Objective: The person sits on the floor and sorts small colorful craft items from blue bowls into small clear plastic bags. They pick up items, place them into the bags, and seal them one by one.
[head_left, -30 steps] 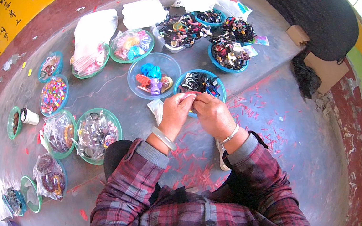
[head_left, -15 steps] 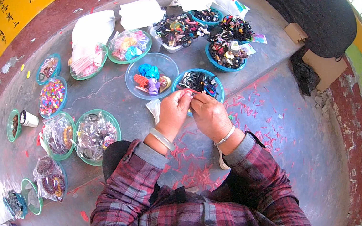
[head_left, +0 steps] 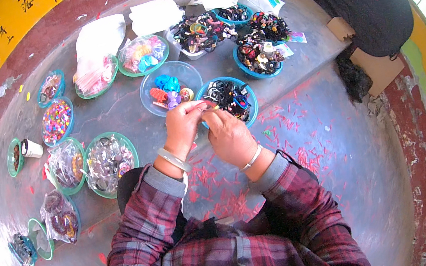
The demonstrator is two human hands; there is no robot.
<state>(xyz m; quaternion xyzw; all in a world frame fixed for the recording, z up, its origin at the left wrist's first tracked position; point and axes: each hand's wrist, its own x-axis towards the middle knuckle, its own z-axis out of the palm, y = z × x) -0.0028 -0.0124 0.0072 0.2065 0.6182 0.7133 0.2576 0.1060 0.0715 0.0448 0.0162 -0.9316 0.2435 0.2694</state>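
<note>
My left hand [head_left: 183,130] and my right hand [head_left: 232,140] meet in front of me, fingertips pinched together. Between them is a tiny reddish bit, too small and covered by fingers to name. Just beyond my right fingers sits a blue bowl [head_left: 256,107] of black hair ties [head_left: 228,97] with small coloured pieces. To its left, past my left hand, stands a clear bowl [head_left: 190,74] with a bright blue piece [head_left: 167,83], an orange-red piece [head_left: 157,95] and a purple one [head_left: 173,100].
Green bowls of bagged accessories [head_left: 110,161] stand on the left, near a bowl of multicoloured beads [head_left: 57,120] and a white cup [head_left: 32,148]. More hair ties [head_left: 201,32] fill containers farther back. Red paper scraps [head_left: 231,201] litter the floor. A black-covered object [head_left: 349,0] stands far right.
The whole view has shifted, so the bowls sit slightly farther left and higher. Both hands stay pinched together, and my left hand now hides the white slip that lay beside it.
</note>
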